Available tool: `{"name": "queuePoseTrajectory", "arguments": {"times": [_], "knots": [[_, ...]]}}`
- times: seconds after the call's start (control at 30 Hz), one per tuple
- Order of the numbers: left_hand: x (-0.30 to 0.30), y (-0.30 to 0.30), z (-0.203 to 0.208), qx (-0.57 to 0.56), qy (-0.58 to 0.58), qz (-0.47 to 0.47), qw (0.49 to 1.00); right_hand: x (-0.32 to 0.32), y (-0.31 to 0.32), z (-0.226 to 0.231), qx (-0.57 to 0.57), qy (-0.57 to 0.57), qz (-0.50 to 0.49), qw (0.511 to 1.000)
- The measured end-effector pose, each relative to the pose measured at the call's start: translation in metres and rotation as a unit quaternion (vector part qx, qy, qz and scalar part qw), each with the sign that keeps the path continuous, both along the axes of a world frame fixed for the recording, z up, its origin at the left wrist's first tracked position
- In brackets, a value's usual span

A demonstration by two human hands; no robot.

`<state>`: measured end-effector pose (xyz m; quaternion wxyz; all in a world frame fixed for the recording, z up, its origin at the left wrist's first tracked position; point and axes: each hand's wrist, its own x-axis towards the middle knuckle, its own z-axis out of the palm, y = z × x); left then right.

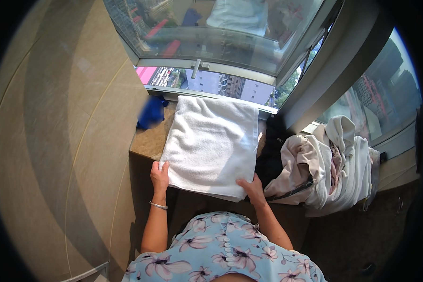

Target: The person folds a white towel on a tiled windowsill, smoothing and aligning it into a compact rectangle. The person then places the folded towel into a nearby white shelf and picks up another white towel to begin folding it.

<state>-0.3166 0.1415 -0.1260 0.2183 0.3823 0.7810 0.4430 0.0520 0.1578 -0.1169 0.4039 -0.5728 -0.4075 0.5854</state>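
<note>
One towel (211, 141) is gripped at its near corners by my left hand (160, 177) and right hand (252, 189); clothes (350, 174) lie right of the towel, the window (211, 44) beyond it.

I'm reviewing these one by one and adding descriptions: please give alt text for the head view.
A person's left hand and right hand grip the near corners of a folded white towel on a brown ledge by a partly open window. A blue item lies left of the towel, pale clothes are heaped to its right.
</note>
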Motion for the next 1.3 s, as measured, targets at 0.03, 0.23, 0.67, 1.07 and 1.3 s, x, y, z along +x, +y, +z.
{"name": "queuePoseTrajectory", "arguments": {"times": [0.03,0.23,0.67,1.07,1.3], "knots": [[-0.002,0.001,-0.007,0.001,0.014,-0.001,1.0,0.001,-0.002,-0.004,0.007,-0.036,0.0,0.999],[-0.006,0.003,-0.01,-0.036,0.098,-0.014,0.994,-0.004,-0.009,0.012,0.138,-0.358,0.036,0.923],[0.081,0.104,-0.004,0.042,0.382,-0.231,0.894,-0.134,0.082,-0.01,0.422,-0.5,0.121,0.746],[0.062,0.116,0.001,-0.037,0.353,-0.252,0.9,-0.082,0.089,-0.028,0.308,-0.621,0.008,0.721],[0.094,0.156,-0.012,0.049,0.347,-0.323,0.879,-0.086,0.088,-0.024,0.305,-0.631,0.011,0.713]]}}
